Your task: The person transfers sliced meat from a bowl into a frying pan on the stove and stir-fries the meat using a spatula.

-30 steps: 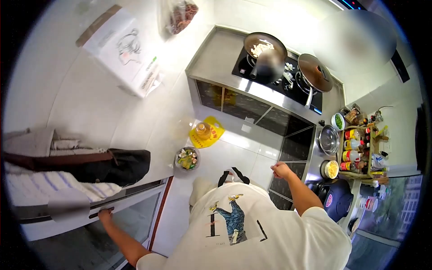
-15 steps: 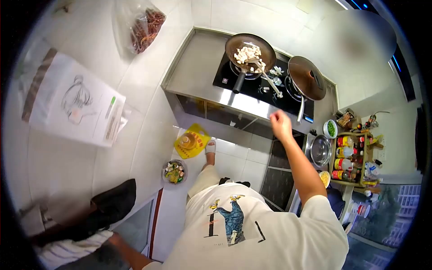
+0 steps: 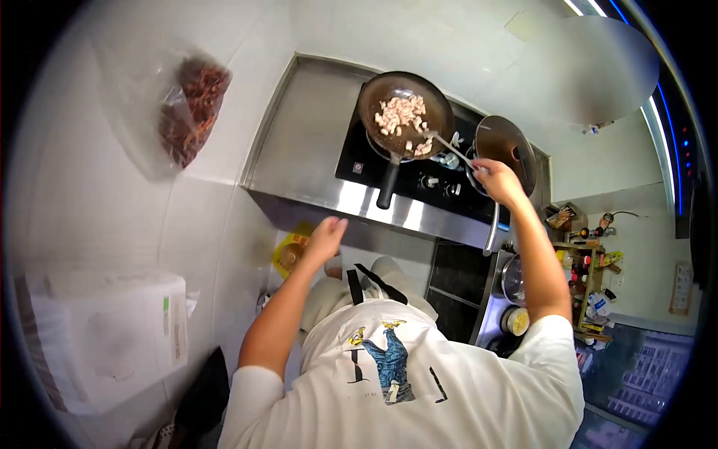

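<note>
My right hand is closed around the handle end of a metal spatula. The spatula's blade rests in a dark wok, among small pale pieces of food, perhaps diced meat. That wok sits on the left burner, its black handle pointing toward me. My left hand hovers in front of the counter edge, below the wok handle and apart from it. Its fingers are curled in, and nothing shows in them. A second pan with a brown lid stands beyond my right hand.
The black gas hob is set in a steel counter. Bottles crowd a rack at right, near a glass bowl and a tub of yellow food. A bag of dried red chillies hangs on the left wall.
My right hand has moved up to the spatula and taken hold of its handle. My left hand has risen from the lower left to the counter front. The view has shifted.
</note>
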`<move>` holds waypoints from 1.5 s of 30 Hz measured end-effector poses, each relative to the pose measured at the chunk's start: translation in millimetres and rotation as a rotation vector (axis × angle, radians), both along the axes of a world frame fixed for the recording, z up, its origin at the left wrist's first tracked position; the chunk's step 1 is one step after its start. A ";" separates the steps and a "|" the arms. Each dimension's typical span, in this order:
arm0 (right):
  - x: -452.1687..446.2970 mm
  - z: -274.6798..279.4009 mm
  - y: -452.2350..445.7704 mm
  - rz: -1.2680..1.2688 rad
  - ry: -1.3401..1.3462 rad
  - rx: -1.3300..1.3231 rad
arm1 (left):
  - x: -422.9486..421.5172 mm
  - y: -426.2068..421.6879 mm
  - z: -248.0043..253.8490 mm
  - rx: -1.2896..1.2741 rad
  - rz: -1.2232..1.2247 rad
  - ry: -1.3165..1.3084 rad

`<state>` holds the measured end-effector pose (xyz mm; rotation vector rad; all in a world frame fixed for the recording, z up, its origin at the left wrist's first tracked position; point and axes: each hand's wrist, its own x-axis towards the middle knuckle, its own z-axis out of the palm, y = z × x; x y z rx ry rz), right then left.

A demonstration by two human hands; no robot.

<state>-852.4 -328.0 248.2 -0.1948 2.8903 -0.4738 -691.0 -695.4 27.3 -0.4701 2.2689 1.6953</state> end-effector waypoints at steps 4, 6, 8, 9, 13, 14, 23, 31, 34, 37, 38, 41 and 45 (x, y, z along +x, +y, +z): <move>5.4 56.6 7.7 -0.012 -0.130 0.186 | -95.3 66.5 67.1 0.353 -0.094 -0.171; -1.8 41.3 -4.5 -0.026 -0.129 0.199 | -117.9 91.7 64.3 0.574 -0.050 -0.268; -18.8 -2.4 -14.3 0.041 -0.023 0.166 | -126.2 104.6 44.0 0.512 -0.036 -0.272; -27.1 -21.6 -23.8 0.009 0.041 0.107 | -124.6 109.1 48.8 0.512 0.004 -0.303; -60.8 -48.5 -22.7 -0.030 0.141 -0.022 | -120.9 114.9 53.3 0.449 0.037 -0.317; -64.3 -43.9 -18.2 -0.066 0.110 -0.071 | -120.2 114.8 54.9 0.449 0.041 -0.317; -42.5 -78.9 -50.6 -0.029 0.064 -0.157 | -123.4 117.7 61.9 0.418 0.066 -0.332; -17.4 -47.1 -11.2 0.015 0.027 -0.047 | -119.5 120.0 59.3 0.401 0.051 -0.339; -61.3 -62.9 -35.9 -0.069 0.146 -0.160 | -121.0 118.7 60.8 0.372 0.068 -0.349; -74.3 -90.6 -53.1 -0.118 0.155 -0.218 | -120.5 114.9 60.6 0.386 0.048 -0.346; -71.9 -97.1 -59.1 -0.104 0.165 -0.215 | -120.7 113.2 61.3 0.384 0.030 -0.336; -35.1 -65.5 -45.6 -0.049 0.007 -0.194 | -120.1 110.5 66.7 0.375 0.022 -0.345; 6.6 -9.4 10.6 0.018 -0.076 -0.198 | -120.4 109.1 68.2 0.371 0.005 -0.350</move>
